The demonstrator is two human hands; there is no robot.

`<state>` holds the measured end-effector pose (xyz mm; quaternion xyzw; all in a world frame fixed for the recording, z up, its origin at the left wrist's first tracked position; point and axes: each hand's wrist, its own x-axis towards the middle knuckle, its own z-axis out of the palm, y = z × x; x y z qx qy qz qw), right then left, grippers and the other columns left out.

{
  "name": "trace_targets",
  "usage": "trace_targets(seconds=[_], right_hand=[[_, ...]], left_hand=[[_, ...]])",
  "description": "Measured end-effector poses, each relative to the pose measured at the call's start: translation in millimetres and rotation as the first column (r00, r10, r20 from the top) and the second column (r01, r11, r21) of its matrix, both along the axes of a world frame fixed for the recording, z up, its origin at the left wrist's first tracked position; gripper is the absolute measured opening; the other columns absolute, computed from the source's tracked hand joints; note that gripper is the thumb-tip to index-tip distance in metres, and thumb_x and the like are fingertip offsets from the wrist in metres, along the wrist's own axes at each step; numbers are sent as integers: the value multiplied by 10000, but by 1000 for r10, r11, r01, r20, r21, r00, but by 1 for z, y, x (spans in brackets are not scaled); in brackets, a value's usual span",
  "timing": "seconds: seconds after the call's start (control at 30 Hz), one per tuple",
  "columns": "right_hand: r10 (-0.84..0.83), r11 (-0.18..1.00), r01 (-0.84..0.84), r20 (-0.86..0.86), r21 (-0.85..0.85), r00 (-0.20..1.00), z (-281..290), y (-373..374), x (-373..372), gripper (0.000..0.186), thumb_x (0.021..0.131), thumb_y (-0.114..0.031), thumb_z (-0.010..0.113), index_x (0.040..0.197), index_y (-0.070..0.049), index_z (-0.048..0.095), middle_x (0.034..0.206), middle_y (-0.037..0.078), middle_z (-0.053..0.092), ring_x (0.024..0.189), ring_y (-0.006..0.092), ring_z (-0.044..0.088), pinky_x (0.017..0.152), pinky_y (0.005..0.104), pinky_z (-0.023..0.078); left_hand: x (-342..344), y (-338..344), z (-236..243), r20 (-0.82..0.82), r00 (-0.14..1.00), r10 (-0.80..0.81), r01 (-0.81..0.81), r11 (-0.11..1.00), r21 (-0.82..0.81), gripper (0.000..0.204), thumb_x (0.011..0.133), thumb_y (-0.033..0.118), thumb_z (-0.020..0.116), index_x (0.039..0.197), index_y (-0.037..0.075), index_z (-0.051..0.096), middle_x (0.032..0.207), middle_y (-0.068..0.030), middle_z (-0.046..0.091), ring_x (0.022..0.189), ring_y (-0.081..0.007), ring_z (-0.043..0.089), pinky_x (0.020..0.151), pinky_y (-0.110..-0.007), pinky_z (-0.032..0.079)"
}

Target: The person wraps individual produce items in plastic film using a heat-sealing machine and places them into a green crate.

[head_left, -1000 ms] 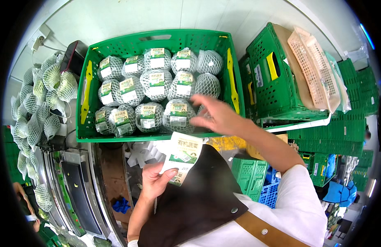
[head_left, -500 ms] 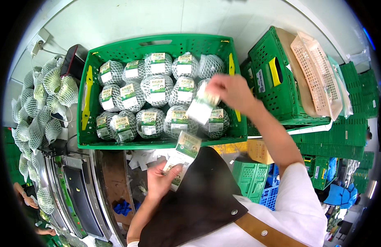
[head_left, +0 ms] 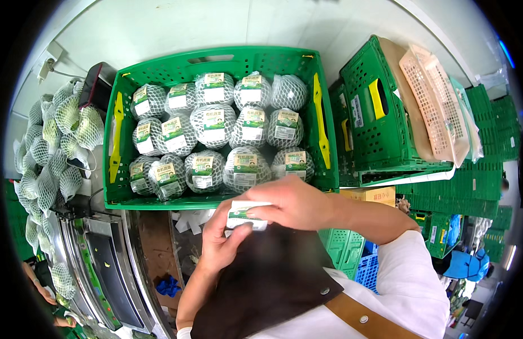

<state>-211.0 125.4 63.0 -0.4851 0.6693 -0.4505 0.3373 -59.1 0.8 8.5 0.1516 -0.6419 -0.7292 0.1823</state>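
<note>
Low in front of the green crate (head_left: 216, 204), my two hands meet at a stack of green-and-white labels (head_left: 247, 216). My left hand (head_left: 221, 240) grips the stack, its thumb pressed on the near side. From the right, my right hand (head_left: 298, 202) pinches at the label on top with thumb and fingers. In the crate, round vegetables in white foam netting (head_left: 204, 171) lie in three rows, most with a label on top. The one in the far right corner (head_left: 289, 92) shows no label. My right hand partly covers the near-right vegetable (head_left: 293, 164).
More netted vegetables (head_left: 49, 147) are heaped at the left beside a dark-screened device (head_left: 97, 85). A metal-framed machine (head_left: 106, 254) stands below them. To the right, another green crate (head_left: 363, 113) holds a pale basket (head_left: 434, 101). At the lower left, another person's arm (head_left: 41, 285) shows.
My right hand has come from the crate's right side down to the labels in my left hand. A label now lies on the middle row's rightmost vegetable.
</note>
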Motion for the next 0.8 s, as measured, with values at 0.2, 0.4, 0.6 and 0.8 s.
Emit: trace_targets(seconds=[0.2,0.4,0.6,0.8], right_hand=[[-157,974,204,-350,100,923,-7,-1,-65,121,815,-211,686,815,-91,706,712,54,662,621,146,625,591,281,479],[153,749,526,-877,403,455,-95,-29,-244,480,715,-378,755,995,-48,547,992,108,627,934,259,601,714,388,475],[480,531,636,-817,560,318,-123,-65,-234,749,599,-346,830,1197,-24,515,1170,151,557,1085,290,543,865,431,446],[20,994,-84,-657,-67,754,-115,-175,-105,510,900,-294,551,1312,-11,448,1357,164,449,1228,318,457,1013,398,399]], left_hand=[[5,-7,-22,198,980,-36,11,992,128,136,862,98,689,938,-14,702,844,-8,672,711,-43,547,634,-209,445],[14,-16,-22,263,962,-68,9,975,222,186,853,73,691,1013,-20,691,902,-31,690,771,-61,582,709,-221,472],[34,-24,-23,202,977,71,-117,968,222,177,839,75,702,982,-29,691,882,-52,693,758,-73,595,696,-228,474],[45,-24,-18,155,945,288,-308,942,133,212,818,132,735,936,-37,689,841,-48,689,722,-69,588,660,-220,458]])
